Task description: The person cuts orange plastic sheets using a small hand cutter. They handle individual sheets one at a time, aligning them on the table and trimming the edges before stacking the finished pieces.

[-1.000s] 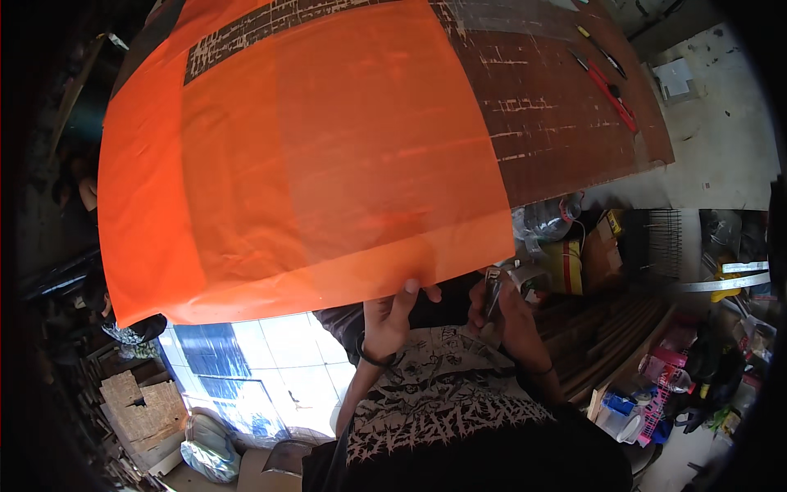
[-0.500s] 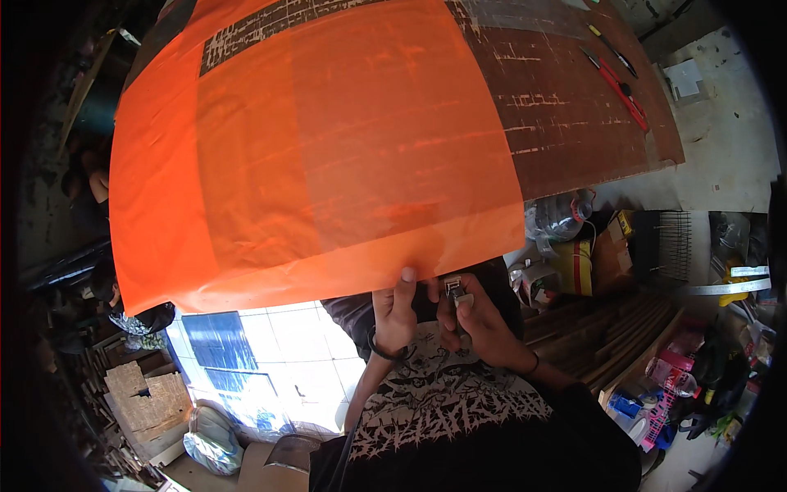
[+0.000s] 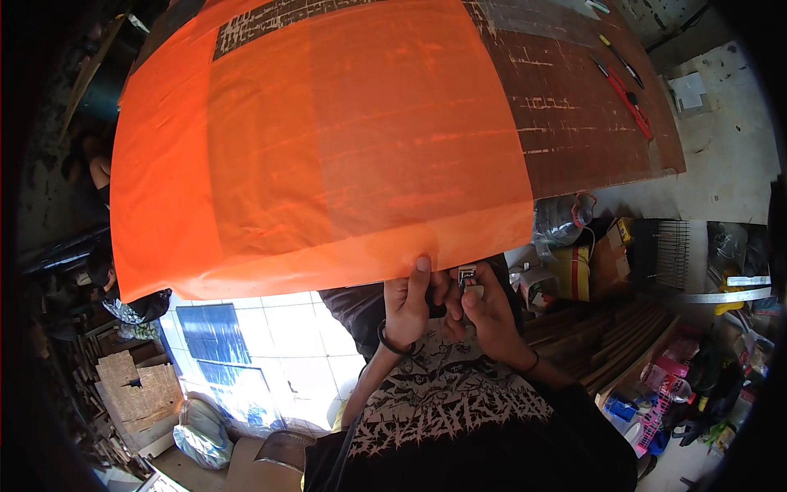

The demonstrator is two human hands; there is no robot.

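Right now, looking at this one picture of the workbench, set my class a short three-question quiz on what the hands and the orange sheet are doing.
1. True or false: the left hand pinches the near edge of the orange sheet.
2. What does the right hand hold?
A. a small metal-tipped tool
B. a hammer
C. a paint roller
3. Fill in: the red-handled tool lies on the bare brown ______, beyond the sheet's right edge.

Key
1. True; its thumb lies on the sheet's edge.
2. A; the small tool sits between the fingers, too small to name.
3. board
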